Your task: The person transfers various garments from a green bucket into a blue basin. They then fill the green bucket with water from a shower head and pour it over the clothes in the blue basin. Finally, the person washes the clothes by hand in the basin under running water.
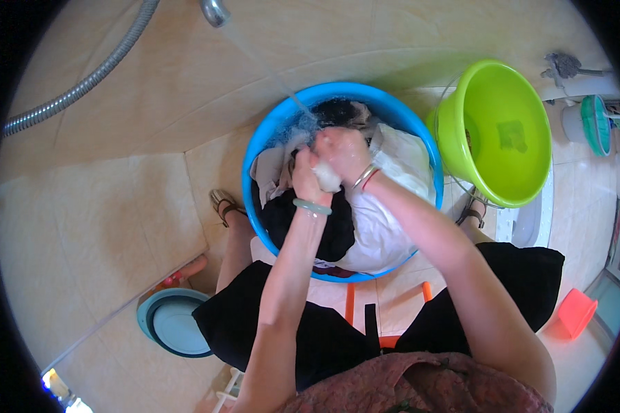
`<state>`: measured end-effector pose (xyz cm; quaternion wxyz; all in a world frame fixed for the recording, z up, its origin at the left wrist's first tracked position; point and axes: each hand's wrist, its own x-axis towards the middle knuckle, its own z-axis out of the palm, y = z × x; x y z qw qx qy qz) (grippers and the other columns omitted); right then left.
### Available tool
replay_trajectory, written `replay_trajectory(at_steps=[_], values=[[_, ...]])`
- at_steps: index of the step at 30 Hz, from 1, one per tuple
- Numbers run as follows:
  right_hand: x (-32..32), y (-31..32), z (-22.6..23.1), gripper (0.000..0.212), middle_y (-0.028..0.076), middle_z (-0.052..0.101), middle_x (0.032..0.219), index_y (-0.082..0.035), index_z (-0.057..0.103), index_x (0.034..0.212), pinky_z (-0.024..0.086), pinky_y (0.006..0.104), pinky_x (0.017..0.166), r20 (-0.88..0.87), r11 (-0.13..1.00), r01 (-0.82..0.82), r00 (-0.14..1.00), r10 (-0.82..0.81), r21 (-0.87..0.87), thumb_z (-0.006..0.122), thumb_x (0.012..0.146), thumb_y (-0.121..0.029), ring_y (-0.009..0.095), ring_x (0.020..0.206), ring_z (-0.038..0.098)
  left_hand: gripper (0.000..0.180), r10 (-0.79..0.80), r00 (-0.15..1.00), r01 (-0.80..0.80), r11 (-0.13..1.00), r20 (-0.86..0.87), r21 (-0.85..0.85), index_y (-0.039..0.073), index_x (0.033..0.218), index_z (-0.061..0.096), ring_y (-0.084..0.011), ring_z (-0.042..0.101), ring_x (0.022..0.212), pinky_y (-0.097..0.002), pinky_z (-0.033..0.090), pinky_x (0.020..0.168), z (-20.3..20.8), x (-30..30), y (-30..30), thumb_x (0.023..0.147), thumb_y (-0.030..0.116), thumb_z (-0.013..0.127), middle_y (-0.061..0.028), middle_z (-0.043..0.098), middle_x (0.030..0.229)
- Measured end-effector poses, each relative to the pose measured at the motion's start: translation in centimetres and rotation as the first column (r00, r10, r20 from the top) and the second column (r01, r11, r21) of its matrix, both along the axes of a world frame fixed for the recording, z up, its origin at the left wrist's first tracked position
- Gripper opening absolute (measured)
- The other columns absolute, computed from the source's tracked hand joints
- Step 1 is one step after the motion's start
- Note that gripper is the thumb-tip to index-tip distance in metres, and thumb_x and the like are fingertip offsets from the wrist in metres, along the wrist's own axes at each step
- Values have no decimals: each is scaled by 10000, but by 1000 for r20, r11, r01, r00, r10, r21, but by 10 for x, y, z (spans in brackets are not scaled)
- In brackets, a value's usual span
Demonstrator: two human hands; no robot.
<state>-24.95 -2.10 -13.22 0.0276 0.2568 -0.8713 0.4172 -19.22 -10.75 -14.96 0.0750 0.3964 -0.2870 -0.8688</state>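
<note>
In front of me stands a blue basin (430, 138) filled with wet laundry. Over its middle, my left hand (306, 176) and my right hand (344, 151) are closed together on a small white cloth (327, 178), which bulges out between them. Water runs from a metal faucet (215, 12) and splashes right beside my knuckles. Under my hands lie a black garment (317, 230) and a large white garment (396, 186). Another dark piece (336, 111) is at the basin's far side. My fingertips are partly hidden by the hands and splashing water.
A lime-green bucket (489, 175) tilts toward me at the basin's right. Low on the left sits a grey-blue basin (182, 330). A metal hose (83, 89) hangs along the tiled wall. An orange-red plastic container (577, 313) is on the floor at right.
</note>
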Motion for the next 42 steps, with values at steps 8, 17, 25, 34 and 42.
replay_trajectory(at_steps=[8, 17, 25, 34, 42], values=[[-32, 26, -61, 212, 174, 585, 913, -72, 559, 928, 500, 466, 668, 178, 988, 108, 976, -126, 106, 547, 851, -269, 383, 761, 609, 510, -168, 985, 173, 977, -48, 122, 178, 1403, 261, -230, 348, 1274, -483, 320, 1030, -36, -5, -38, 949, 289, 465, -70, 347, 1385], [-41, 10, -93, 203, 196, 594, 1058, -34, 592, 1002, 542, 396, 711, 353, 688, -368, 920, 171, 626, 500, 834, -99, 323, 862, 644, 393, -218, 945, 230, 973, 242, -21, 184, 1299, 412, -249, 459, 1157, -515, 369, 968, -80, -26, -29, 922, 79, 450, -51, 481, 1250], [-49, 10, -99, 206, 187, 605, 1028, -72, 655, 944, 503, 415, 796, 416, 846, -245, 909, 30, 473, 495, 837, -145, 316, 953, 610, 306, -264, 943, 229, 956, 202, 184, 62, 1180, 514, -267, 522, 1077, -411, 431, 923, -102, -33, -38, 928, 231, 473, -96, 549, 1170], [62, 16, 62, 79, 71, 475, 840, -101, 538, 782, 475, 338, 482, -22, 953, -298, 955, 297, -58, 560, 806, -173, 245, 669, 597, 257, -285, 908, 393, 832, -307, 391, 173, 1010, 580, -186, 539, 743, -306, 475, 576, 13, -19, -20, 930, 395, 476, -49, 564, 998], [60, -2, 77, 210, 44, 528, 724, -102, 519, 675, 455, 371, 699, -338, 993, -101, 938, 75, -58, 660, 758, -234, 193, 610, 574, 410, -189, 880, 377, 836, -435, 400, 150, 721, 508, -142, 479, 652, -262, 411, 579, 63, -11, 9, 889, 522, 476, -31, 503, 716]])
